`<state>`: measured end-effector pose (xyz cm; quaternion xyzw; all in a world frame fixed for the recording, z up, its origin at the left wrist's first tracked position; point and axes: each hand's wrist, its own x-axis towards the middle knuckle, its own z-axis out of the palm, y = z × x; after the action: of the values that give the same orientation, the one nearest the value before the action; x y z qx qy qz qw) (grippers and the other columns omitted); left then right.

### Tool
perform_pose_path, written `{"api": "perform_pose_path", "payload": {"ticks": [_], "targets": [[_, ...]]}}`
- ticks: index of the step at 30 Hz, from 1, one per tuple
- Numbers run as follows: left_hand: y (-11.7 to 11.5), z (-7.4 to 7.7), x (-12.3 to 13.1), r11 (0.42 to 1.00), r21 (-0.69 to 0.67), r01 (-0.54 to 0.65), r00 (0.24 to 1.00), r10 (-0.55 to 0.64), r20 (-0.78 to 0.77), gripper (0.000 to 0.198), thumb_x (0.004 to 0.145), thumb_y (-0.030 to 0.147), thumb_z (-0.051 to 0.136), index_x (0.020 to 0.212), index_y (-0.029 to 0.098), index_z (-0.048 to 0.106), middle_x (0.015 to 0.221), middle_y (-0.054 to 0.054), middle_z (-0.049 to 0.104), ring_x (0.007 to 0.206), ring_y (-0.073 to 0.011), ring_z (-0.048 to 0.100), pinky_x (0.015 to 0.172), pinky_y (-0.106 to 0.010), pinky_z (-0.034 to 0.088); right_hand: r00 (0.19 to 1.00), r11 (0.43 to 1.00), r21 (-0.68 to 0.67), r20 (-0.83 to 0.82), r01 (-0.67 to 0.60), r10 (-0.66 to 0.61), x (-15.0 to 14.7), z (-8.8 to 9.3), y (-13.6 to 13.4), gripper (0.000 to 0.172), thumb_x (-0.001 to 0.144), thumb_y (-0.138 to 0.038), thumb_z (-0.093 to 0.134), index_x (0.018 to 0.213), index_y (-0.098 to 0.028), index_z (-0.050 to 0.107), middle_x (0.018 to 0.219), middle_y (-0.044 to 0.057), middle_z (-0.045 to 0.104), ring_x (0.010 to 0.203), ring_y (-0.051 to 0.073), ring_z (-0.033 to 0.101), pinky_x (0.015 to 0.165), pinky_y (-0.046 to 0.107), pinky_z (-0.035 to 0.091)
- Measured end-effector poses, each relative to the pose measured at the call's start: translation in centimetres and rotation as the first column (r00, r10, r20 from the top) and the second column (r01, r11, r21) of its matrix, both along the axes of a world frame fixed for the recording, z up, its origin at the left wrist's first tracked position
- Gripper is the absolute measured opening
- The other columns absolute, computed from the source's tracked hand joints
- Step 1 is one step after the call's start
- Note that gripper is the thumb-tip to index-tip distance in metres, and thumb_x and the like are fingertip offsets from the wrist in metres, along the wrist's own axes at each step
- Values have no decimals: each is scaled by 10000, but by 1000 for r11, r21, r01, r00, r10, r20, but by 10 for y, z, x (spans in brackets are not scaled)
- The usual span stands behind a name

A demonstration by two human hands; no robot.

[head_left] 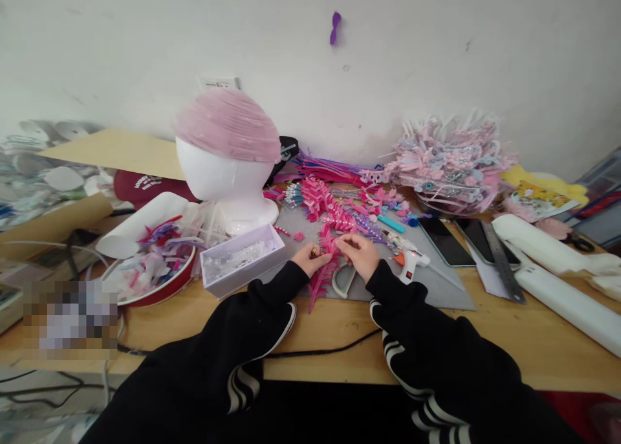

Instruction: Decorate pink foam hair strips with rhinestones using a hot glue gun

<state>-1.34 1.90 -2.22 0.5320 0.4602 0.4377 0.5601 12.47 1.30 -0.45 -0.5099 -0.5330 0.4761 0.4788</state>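
A bright pink feathery strip (318,283) runs down between my two hands, its lower end over the table's front part. My left hand (310,260) pinches it from the left, thumb and fingers together. From the right, my right hand (359,252) has its fingertips closed on the strip's upper part. Whether a smaller piece sits between those fingertips, I cannot make out. Beyond the hands lies a pile of pink frilly pieces (324,204). A white glue gun (413,263) with an orange part and a red switch rests just right of my right hand.
A white mannequin head (213,175) wearing a pink cap stands behind a white box (242,266). Left is a red-rimmed bowl (167,295) of scraps. Right are phones (446,242), a metal ruler (502,263) and a heap of pastel hair ornaments (446,166). A black cable (325,352) crosses the front.
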Motion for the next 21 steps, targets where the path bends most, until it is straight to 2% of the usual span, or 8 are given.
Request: {"api": "perform_pose_path", "payload": {"ticks": [4,6,8,10,13,16,19,21], "targets": [[1,-1,0,998,-46,32,993,-27,111,544,366,417,719,528,174,260,432,101,430,426,-22,352,466,-187,267,970,987,131,211,96,-123,19,15,0,330,634,-463,553,787,-175,595,638,-9,580,451,85,458,452,226,371],[3,-1,-1,999,-46,-7,993,12,121,559,339,403,730,524,174,255,443,94,451,434,-25,372,476,-190,288,905,979,141,380,147,-191,36,27,-3,366,679,-515,490,627,-168,595,550,1,570,448,97,475,496,241,392],[4,-1,-2,999,-25,-45,991,48,123,554,347,387,733,524,174,252,441,97,445,429,-21,362,471,-189,290,854,974,39,474,222,-213,57,37,-7,476,712,-562,411,474,-168,535,453,13,535,395,102,463,485,255,395],[4,-2,-4,998,6,-70,989,68,130,536,385,364,731,536,174,253,455,94,448,437,-23,366,468,-187,290,821,943,-156,547,294,-165,80,41,-12,571,736,-594,321,375,-176,463,368,31,483,333,110,438,434,271,384],[3,-2,-4,990,69,-126,981,114,154,484,477,334,704,562,175,255,510,78,477,469,-30,391,479,-186,299,784,877,-354,620,325,-40,112,33,-18,615,741,-614,278,319,-189,420,319,59,453,293,127,425,375,289,365],[0,-1,-4,977,111,-182,968,158,196,448,535,304,674,567,174,247,531,74,472,487,-29,397,502,-187,312,792,840,-415,610,350,-28,134,14,-20,497,628,-575,527,315,-200,433,275,44,410,289,144,435,308,266,316],[-2,2,-3,974,121,-193,964,165,209,436,545,277,663,560,171,241,524,77,456,498,-27,403,526,-187,326,877,878,-412,480,244,-19,141,-2,-20,367,560,-421,665,342,-199,472,265,23,406,267,132,425,262,235,266],[-2,3,-3,973,126,-195,963,165,213,431,546,265,659,558,172,238,520,78,450,501,-27,405,531,-186,327,899,899,-397,439,187,6,140,-5,-19,342,552,-379,674,339,-202,474,268,15,423,242,116,401,238,220,221]]}}
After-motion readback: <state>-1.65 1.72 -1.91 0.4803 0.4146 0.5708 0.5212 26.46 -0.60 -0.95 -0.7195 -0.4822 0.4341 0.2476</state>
